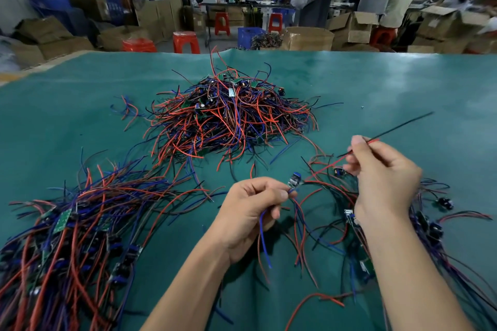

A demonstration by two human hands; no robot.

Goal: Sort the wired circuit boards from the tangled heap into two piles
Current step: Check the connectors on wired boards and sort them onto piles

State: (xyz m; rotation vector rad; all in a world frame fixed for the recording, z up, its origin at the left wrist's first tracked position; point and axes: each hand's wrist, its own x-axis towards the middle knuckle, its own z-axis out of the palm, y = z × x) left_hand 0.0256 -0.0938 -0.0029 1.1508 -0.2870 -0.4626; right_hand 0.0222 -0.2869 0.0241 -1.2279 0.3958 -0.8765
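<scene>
Dangling between both hands just below the middle of the frame, a small wired circuit board [293,179] hangs above the green tabletop [403,88], blurred so its details cannot be read. The left hand [250,212] has its fingers curled, with thumb and forefinger pinching the board's blue wire [265,239], whose free end droops down past the palm. The right hand [384,177], higher and to the right, pinches a red wire and a black wire [398,127] together; the black one runs stiffly toward the upper right, while the red one slants down-left to the board.

The tangled heap [231,113] of red, blue and black leads with green boards sits at the centre of the frame, beyond the hands and well apart from them. A sorted pile [75,226] lies at the lower left, its wires running roughly parallel with the boards gathered near the bottom edge. A second, looser pile [430,226] spreads under and around the right forearm at the lower right.

Beyond the tabletop's far edge, cardboard boxes [357,27], red stools [185,41] and a blue crate [248,36] stand on the workshop floor.
</scene>
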